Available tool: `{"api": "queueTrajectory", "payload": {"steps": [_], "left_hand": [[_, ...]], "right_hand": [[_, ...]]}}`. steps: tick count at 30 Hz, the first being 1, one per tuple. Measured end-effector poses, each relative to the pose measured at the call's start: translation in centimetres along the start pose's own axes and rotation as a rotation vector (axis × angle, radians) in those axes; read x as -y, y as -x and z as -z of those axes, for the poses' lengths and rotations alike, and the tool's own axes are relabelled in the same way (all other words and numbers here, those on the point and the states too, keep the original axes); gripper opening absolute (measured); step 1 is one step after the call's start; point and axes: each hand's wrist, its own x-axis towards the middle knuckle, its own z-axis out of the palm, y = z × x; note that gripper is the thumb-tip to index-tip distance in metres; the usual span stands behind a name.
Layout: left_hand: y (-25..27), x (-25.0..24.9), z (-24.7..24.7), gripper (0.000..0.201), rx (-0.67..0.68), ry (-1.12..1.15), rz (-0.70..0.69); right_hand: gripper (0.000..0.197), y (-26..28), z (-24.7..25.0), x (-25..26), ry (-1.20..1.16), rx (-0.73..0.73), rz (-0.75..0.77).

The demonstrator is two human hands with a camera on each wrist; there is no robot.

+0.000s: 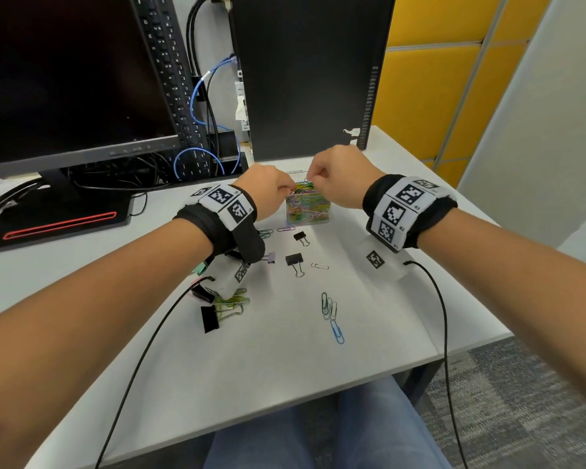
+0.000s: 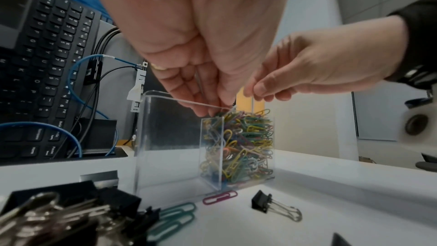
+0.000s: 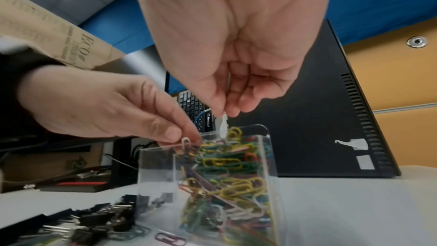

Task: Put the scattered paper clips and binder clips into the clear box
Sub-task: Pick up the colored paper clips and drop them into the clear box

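Observation:
The clear box point(image 1: 308, 222) stands mid-desk, one compartment packed with coloured paper clips point(image 2: 246, 143), the other compartment point(image 2: 175, 147) without paper clips. My left hand point(image 1: 286, 188) is at the box's left rim and pinches a white paper clip point(image 3: 185, 142) over the pile. My right hand point(image 1: 313, 179) hovers just above the box and pinches another pale clip point(image 3: 223, 126) that hangs down into the opening. Nearer to me on the desk lie black binder clips point(image 1: 300, 237) point(image 1: 295, 262) point(image 1: 209, 318) and loose paper clips point(image 1: 332, 316) point(image 1: 319, 266).
A monitor point(image 1: 65, 79), an upright keyboard point(image 1: 173, 79) and a black PC tower point(image 1: 312, 72) stand behind the box, with tangled cables point(image 1: 200, 157) between them. The desk edge point(image 1: 471, 346) runs along the right. Thin black wrist cables point(image 1: 444, 316) trail over the desk.

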Motion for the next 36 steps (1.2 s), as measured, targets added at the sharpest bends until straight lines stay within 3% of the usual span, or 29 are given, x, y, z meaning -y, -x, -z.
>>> {"api": "queueTrajectory", "payload": {"steps": [2,6,9,14,17,21,25,30,36], "left_hand": [[0.3,0.3,0.0,0.035,-0.006,0.034,0.007],[1.3,0.5,0.2,0.029,-0.074,0.073,0.000],[2.4,0.6,0.5,0.020,-0.059,0.024,-0.004],[4.0,1.5,-0.2,0.022,0.236,-0.185,0.005],[4.4,2.1,-1.1,0.021,0.337,-0.241,0.036],[4.5,2.5,-1.5,0.023,0.366,-0.255,0.031],[4.4,2.6,-1.7,0.019,0.374,-0.262,0.015],[4.2,2.8,-1.8,0.017,0.414,-0.277,0.021],[5.0,2.4,-2.2,0.022,0.443,-0.328,0.019]], "right_hand": [[0.026,1.0,0.1,0.7,0.013,0.094,0.020],[0.016,2.9,-1.0,1.1,0.091,0.440,0.002],[0.011,3.9,-2.4,1.1,0.201,0.573,-0.006],[0.013,3.9,-3.3,1.4,0.193,0.632,0.003],[0.016,3.9,-3.4,1.4,0.220,0.650,-0.014],[0.027,4.2,-3.6,1.4,0.187,0.653,-0.048],[0.007,5.1,-2.6,1.6,0.133,0.650,-0.044],[0.025,6.7,-1.3,2.3,0.060,0.743,0.005],[0.025,8.3,-1.6,2.7,0.124,0.822,0.076]]}}
